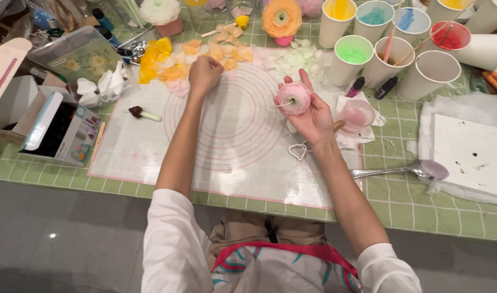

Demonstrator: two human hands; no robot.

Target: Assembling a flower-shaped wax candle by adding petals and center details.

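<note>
The right hand (pixel 312 111) held a pink flower (pixel 294 97) up above the white mat (pixel 226 157), its fingers curled around the bloom from behind and below, so that the flower sat cupped against the palm with the thumb at its lower left edge and the fingertips rising past its top and right side. The round, layered face of the flower pointed toward the camera. The left hand (pixel 204 73) reached well away from it to the far edge of the mat, closed into a loose fist with the fingertips pinched down among the loose petals (pixel 221 54) scattered there in yellow, orange and pale pink; whether a petal was actually caught between the fingers could not be told. The mat, printed with pink rings, lay on a green checked tablecloth (pixel 411 201). A small heart-shaped cutter (pixel 298 151) lay on the mat just under the right wrist, and a metal spoon (pixel 405 171) rested to the right on the cloth. Paper cups (pixel 392 46) with coloured paint stood in a group at the far right, and a finished orange flower (pixel 281 19) stood behind the petals.
</note>
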